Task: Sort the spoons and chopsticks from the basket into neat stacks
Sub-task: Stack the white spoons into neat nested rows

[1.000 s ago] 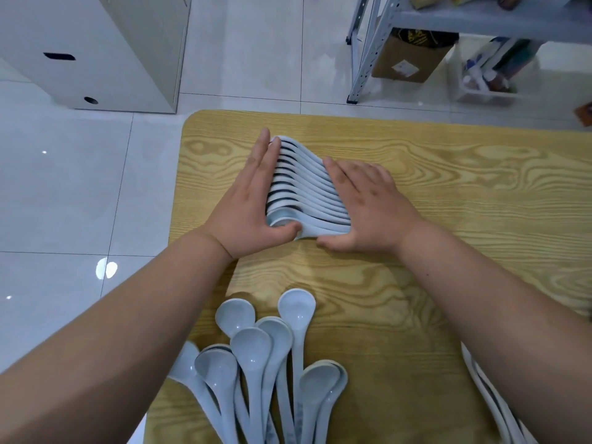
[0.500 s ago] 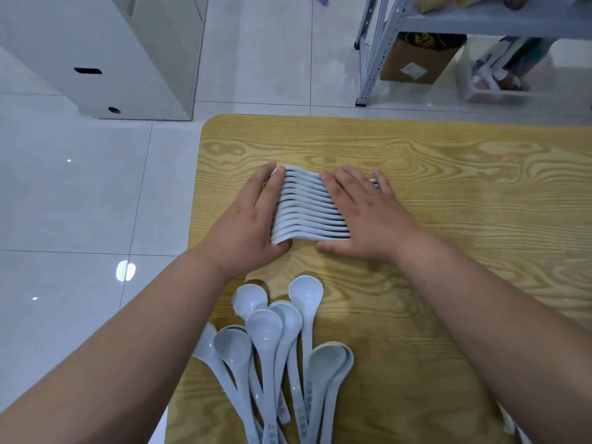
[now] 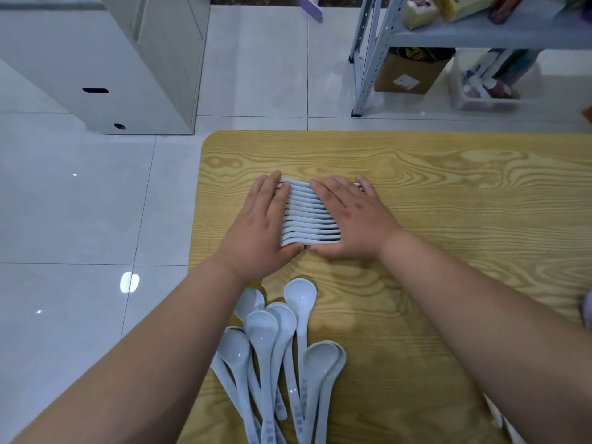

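Status: the row of nested pale-blue plastic soup spoons (image 3: 309, 216) lies on the yellow wood-grain surface (image 3: 448, 193), toward its far-left corner. The left hand (image 3: 261, 225) is flat against the row's left side and the right hand (image 3: 352, 216) lies flat over its right side. The fingers (image 3: 333, 193) of both are straight and together, pressing and gripping nothing, with the thumbs close together at the row's near end. The loose fan of the same spoons (image 3: 275, 354) sits at the near-left edge, bowls pointing away, apart from the row.
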`<state>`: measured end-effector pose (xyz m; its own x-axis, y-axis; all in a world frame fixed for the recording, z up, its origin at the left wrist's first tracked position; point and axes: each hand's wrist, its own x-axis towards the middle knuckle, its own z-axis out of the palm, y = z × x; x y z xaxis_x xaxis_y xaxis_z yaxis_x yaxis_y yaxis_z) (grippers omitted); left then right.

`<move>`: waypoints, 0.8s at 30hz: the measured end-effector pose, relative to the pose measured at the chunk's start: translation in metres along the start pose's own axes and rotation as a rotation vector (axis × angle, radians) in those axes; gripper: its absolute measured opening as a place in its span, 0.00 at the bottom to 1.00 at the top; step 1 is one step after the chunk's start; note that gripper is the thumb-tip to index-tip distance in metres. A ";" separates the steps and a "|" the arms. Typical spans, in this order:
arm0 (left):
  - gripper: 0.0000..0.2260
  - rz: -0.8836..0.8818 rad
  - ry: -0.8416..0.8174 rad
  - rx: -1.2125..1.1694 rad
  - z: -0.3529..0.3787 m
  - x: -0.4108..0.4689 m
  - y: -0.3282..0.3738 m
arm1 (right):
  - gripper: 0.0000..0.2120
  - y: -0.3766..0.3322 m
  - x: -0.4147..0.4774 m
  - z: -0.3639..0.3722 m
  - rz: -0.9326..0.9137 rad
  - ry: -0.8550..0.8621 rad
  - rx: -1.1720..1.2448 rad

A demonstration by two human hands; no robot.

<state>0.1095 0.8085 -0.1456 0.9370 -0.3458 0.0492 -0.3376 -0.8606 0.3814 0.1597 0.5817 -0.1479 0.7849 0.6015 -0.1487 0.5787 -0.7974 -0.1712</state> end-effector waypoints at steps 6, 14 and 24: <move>0.46 -0.114 -0.057 0.001 -0.004 -0.004 0.018 | 0.57 0.000 -0.002 -0.008 -0.014 -0.095 -0.021; 0.48 -0.163 -0.102 0.102 -0.017 -0.005 0.024 | 0.58 0.006 -0.009 -0.017 0.077 -0.191 0.046; 0.38 -0.152 -0.123 0.205 -0.027 0.005 0.028 | 0.54 0.005 -0.005 -0.032 0.134 -0.235 0.121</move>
<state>0.1074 0.7931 -0.1094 0.9646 -0.2391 -0.1115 -0.2170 -0.9594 0.1802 0.1655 0.5733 -0.1163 0.7713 0.4973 -0.3972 0.4319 -0.8673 -0.2474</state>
